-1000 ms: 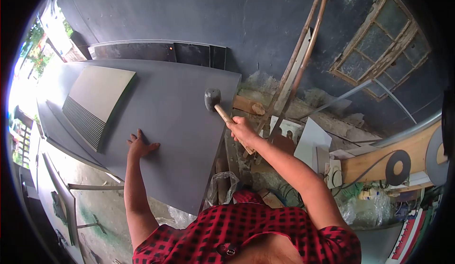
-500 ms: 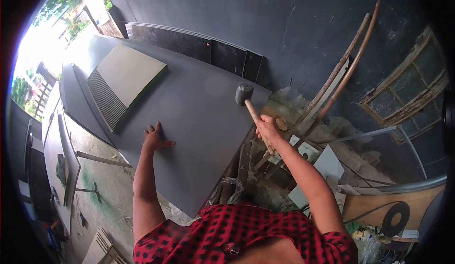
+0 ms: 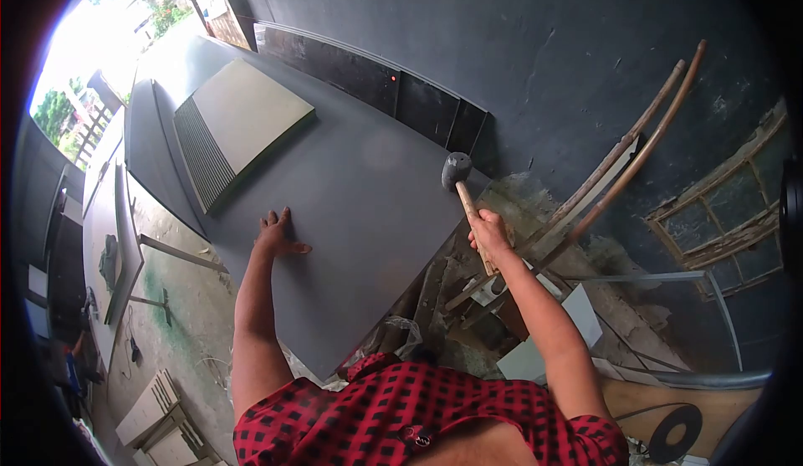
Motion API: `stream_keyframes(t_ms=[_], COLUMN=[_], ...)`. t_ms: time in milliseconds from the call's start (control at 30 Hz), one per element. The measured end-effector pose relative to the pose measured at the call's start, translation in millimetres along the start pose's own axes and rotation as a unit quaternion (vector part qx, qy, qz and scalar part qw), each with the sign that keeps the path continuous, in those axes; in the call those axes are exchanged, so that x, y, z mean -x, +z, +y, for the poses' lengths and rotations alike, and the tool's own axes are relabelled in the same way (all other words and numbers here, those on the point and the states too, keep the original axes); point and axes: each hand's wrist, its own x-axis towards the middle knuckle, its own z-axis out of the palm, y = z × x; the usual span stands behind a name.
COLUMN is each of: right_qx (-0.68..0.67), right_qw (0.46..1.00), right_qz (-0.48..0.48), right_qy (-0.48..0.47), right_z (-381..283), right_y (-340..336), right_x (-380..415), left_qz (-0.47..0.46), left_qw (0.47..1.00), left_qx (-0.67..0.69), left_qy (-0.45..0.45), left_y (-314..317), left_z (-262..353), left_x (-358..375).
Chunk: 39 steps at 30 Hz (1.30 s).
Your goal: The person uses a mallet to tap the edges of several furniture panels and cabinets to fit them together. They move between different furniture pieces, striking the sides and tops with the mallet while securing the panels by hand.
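My left hand (image 3: 280, 235) rests flat on a large grey panel (image 3: 351, 215), fingers spread and thumb out to the side. Wrapped around the wooden handle of a rubber mallet (image 3: 457, 170), my right hand (image 3: 490, 235) is at the panel's right edge. The mallet's dark head points away from me and overlaps the panel's far right corner in this view. Beyond my left hand, a stack of pale boards (image 3: 247, 119) with a stepped, ribbed left edge lies on the panel.
A dark wall (image 3: 502, 48) runs behind the panel, with curved wooden poles (image 3: 636, 148) leaning on it. An old window frame (image 3: 719, 223) stands at right. White board offcuts (image 3: 556, 332) and a black coil of edging strip (image 3: 676, 432) lie nearer. A person (image 3: 74, 361) is at far left.
My view has turned slightly, so the panel and board stack appear shifted. The mallet has moved slightly right with my right hand. My left hand stays flat on the panel.
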Motion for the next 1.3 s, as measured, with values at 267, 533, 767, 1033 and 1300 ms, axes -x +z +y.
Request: stream_keyframes(t_ms=[267, 533, 767, 1033, 1300], right_qx=[0.012, 0.005, -0.042, -0.006, 0.056], right_qw=[1.0, 0.999, 0.997, 0.995, 0.991], right_qz=[-0.026, -0.048, -0.05, -0.079, -0.12], right_qy=[-0.003, -0.008, -0.044, -0.054, -0.015], right_z=[-5.0, -10.2, -26.8, -33.8, -37.9], right_y=[1.5, 2.6, 14.2, 56.7, 56.8], right_x=[-11.0, -15.8, -33.0, -83.1, -95.2], left_qz=[0.003, 0.002, 0.004, 0.02, 0.029], left_qw=[1.0, 1.0, 1.0, 0.999, 0.999], left_qx=[0.014, 0.007, -0.005, -0.008, -0.018], left_qy=[-0.004, -0.014, -0.011, 0.031, 0.042], left_y=[-0.3, 3.9, 2.9, 12.7, 15.3], left_z=[-1.3, -2.2, 2.9, -13.4, -15.1], left_x=[2.8, 1.4, -1.2, -18.5, -9.5])
